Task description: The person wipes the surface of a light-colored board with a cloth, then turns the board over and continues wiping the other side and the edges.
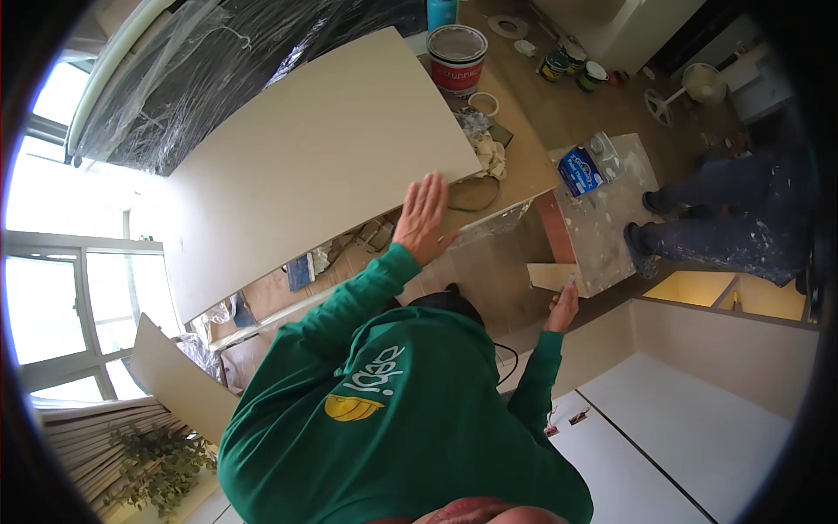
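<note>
My left hand (pixel 422 223) lies flat with its fingers stretched, at the near edge of a large cream panel (pixel 323 144). The fingertips reach the panel's corner. My right hand (pixel 563 307) is held out to the right, its fingers curled together around something small and pale that I cannot make out. Just beyond those fingers is a flat cream-yellow piece (pixel 550 276); whether the hand holds it I cannot tell. The panel rests on a brown worktable (pixel 524 175). Beside the panel's right corner lie a crumpled cream cloth (pixel 491 159) and a roll of tape (pixel 483 104).
A red and white paint bucket (pixel 456 61) stands at the table's far end. To the right, a spattered low board (pixel 611 223) carries a blue package (pixel 582 171). Another person's legs (pixel 724 214) are close by. Paint cans (pixel 567 61) and a fan (pixel 698 85) stand farther off.
</note>
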`<state>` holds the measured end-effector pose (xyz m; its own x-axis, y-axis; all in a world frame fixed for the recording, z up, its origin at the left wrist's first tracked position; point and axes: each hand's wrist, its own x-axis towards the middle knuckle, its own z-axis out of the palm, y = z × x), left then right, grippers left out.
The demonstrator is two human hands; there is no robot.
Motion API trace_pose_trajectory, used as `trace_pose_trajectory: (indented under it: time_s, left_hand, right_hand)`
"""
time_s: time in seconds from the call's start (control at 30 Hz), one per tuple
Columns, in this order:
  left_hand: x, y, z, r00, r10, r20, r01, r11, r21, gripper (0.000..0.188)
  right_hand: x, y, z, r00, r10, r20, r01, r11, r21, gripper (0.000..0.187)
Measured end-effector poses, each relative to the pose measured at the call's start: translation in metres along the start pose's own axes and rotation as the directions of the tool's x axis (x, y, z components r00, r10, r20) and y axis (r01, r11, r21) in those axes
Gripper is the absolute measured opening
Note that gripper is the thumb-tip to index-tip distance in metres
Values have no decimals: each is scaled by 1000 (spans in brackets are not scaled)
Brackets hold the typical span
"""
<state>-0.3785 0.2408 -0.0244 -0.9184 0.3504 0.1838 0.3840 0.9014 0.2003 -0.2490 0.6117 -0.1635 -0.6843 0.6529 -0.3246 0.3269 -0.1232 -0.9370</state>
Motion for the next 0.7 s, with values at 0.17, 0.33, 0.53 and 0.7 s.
trace_pose_trajectory:
  time_s: [0.17,0.33,0.53,0.7]
  left_hand:
    - [89,49,35,990,123,-64,-125,991,-41,96]
    - [74,51,38,937,329,-115,-349,896,-276,89]
    - [0,-17,-3,999,36,-34,-37,999,-34,90]
    - [-95,-84,-24,993,-104,-58,107,993,58,89]
  right_hand:
    - [-4,-17,-29,999,6,51,-10,996,85,45]
    - [-11,-43,8,975,115,189,-176,921,348,47]
    - [9,-75,112,878,-264,399,256,964,73,40]
    - [-31,-147,213,330,-790,517,941,230,-250,47]
